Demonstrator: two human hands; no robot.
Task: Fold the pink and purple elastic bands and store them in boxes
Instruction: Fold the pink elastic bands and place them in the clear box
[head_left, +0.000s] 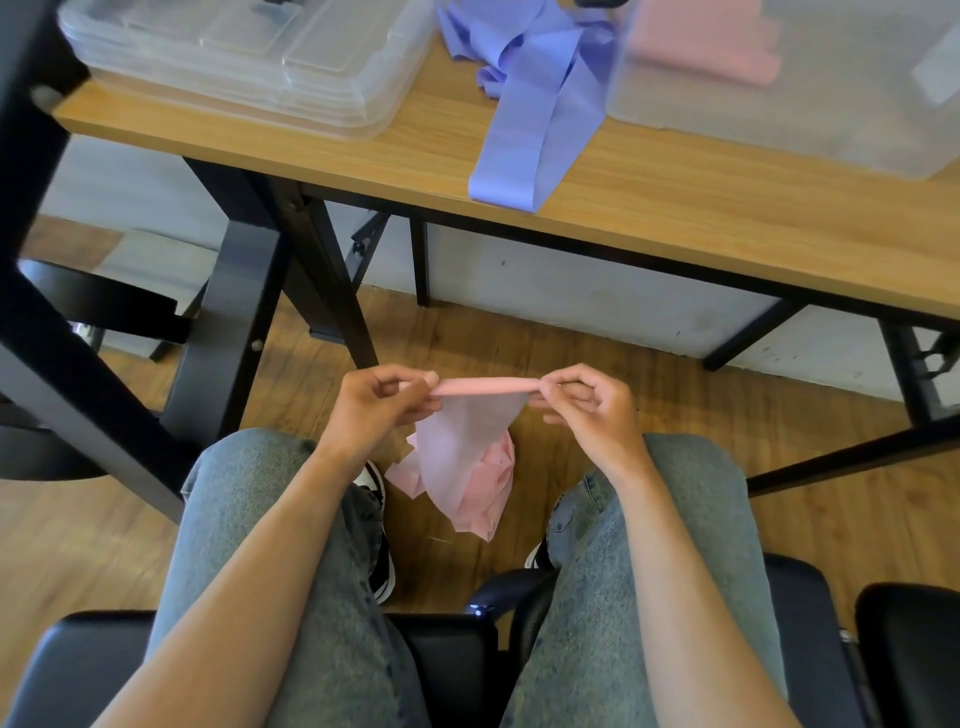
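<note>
Spanning the view, wooden table (675, 218) (black legs), wood-plank floor (779, 519) below

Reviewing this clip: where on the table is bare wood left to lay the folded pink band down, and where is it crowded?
Bare wood on the table runs along the near edge, right of the purple band and in front of the clear box. A smaller patch lies between the stacked lids and the purple band. The far side is crowded. Both hands pinch the pink band.
</note>
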